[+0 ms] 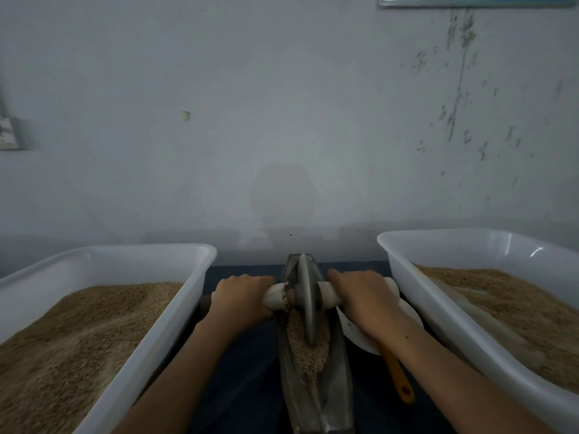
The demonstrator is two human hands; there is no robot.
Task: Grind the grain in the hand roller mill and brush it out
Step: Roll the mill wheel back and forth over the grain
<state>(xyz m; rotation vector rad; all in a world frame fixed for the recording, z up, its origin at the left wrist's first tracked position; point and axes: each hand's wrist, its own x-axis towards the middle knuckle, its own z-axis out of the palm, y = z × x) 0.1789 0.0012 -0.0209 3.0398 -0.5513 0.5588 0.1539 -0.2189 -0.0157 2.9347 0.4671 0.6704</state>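
Grain (308, 349) is lying in the narrow boat-shaped metal trough (336, 389) of the hand roller mill, heaped mostly in the near half around the lower edge of the grinding wheel (306, 303). That wheel is standing upright on edge in the trough, toward its far end, with a pale axle handle (275, 297) sticking out to either side. The left hand (239, 297) is gripping the left stub of the handle, fingers curled over it, and the right hand (360, 297) is gripping the right stub the same way. Just right of the trough a white dish (357, 336) is sitting partly under the right wrist, with an orange-handled tool (399, 379) lying beside it. Two white plastic tubs are flanking the mill on the dark cloth (247, 386): the left tub (175, 305) and the right tub (438, 311), each holding a deep bed of tan grain.
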